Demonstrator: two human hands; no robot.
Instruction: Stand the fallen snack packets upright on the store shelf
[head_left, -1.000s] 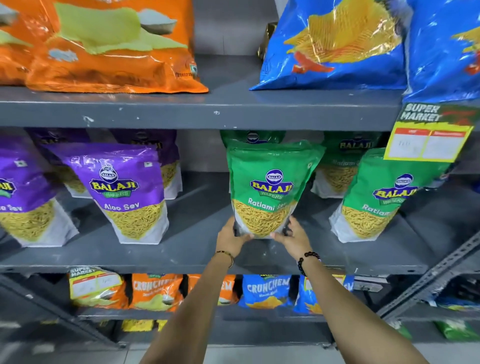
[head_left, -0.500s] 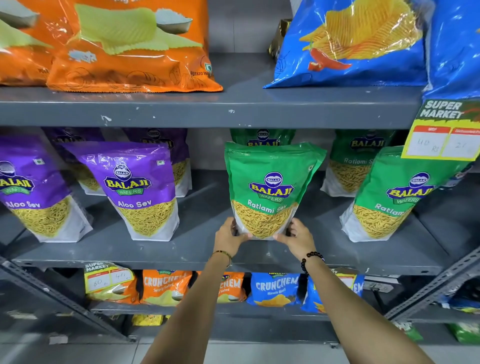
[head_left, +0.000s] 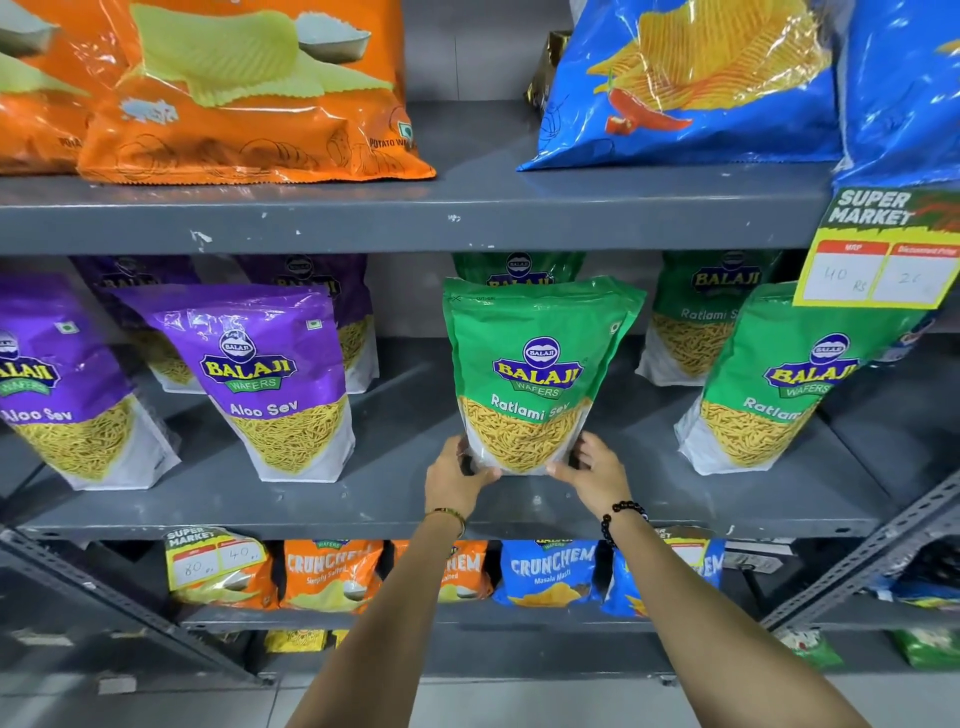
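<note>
Ratlami Sev packet (head_left: 537, 364) upright, hands (head_left: 457, 480) gripping base edges

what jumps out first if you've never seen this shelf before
The eye goes first to the green snack packet standing upright in the middle of the middle shelf, with the left hand and right hand cupping its bottom corners. To its left stand purple packets, and on the shelf above lie big orange bags on the left and blue bags on the right. A yellow price tag hangs at the far right.
</note>
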